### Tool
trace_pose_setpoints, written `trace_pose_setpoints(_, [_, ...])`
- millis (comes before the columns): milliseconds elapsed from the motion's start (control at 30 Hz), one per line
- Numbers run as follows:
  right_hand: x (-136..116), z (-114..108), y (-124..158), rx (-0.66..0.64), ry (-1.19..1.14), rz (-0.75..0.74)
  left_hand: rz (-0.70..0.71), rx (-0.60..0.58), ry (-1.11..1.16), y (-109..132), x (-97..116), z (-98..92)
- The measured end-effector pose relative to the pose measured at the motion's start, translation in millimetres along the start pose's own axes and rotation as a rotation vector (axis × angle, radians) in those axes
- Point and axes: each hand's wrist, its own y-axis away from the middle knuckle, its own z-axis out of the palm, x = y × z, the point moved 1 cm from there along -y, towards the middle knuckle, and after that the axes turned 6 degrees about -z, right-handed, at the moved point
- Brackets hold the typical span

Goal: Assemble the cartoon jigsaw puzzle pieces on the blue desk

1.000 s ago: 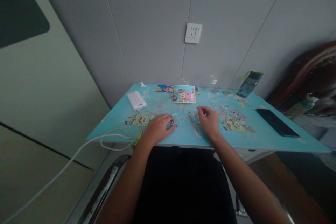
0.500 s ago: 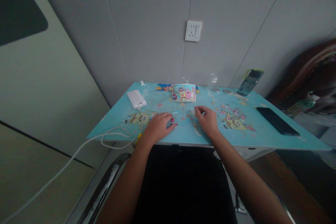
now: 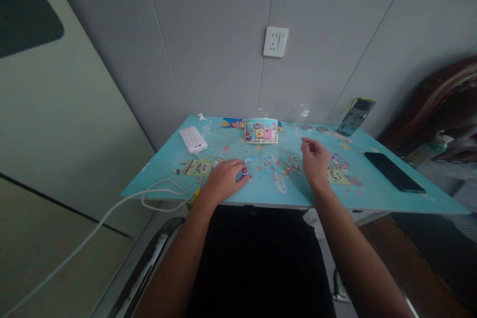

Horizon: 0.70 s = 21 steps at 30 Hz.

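Note:
My left hand (image 3: 224, 179) rests palm down on the turquoise table (image 3: 372, 194), fingers curled over a small red piece (image 3: 245, 172) at its fingertips. My right hand (image 3: 316, 163) hovers above the scattered cartoon puzzle pieces (image 3: 286, 166) right of centre, fingers loosely bent; I cannot see anything in it. A small cartoon picture card (image 3: 261, 131) stands at the back centre. A partly joined patch of puzzle (image 3: 341, 174) lies just right of my right hand.
A white power bank (image 3: 193, 139) with a white cable (image 3: 160, 194) lies at the left. A black phone (image 3: 394, 172) lies flat at the right, another phone (image 3: 357, 116) leans on the wall. A wall socket (image 3: 275, 41) is above.
My right hand has lifted and moved right and away from me, uncovering pieces in the middle. My left hand has stayed put.

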Motion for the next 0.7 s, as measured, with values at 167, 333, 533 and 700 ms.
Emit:
trace_pose_setpoints(167, [15.9, -24.4, -14.4, -0.057, 0.071, -0.023, 0.000, -0.010, -0.009, 0.4, 1.1, -1.2])
trace_pose_setpoints(333, [23.4, -35.0, -11.9, -0.203, 0.154, -0.071, -0.006, -0.009, 0.002, 0.1, -0.8, 0.7])
trace_pose_setpoints(533, [28.6, -39.8, -0.3, -0.375, 0.295, -0.103, 0.000, -0.009, -0.002, -0.3, -3.7, 3.9])
trace_pose_setpoints(700, [22.9, -51.3, -0.2, -0.762, 0.325, -0.136, -0.002, -0.011, 0.004, -0.7, -5.2, 6.2])
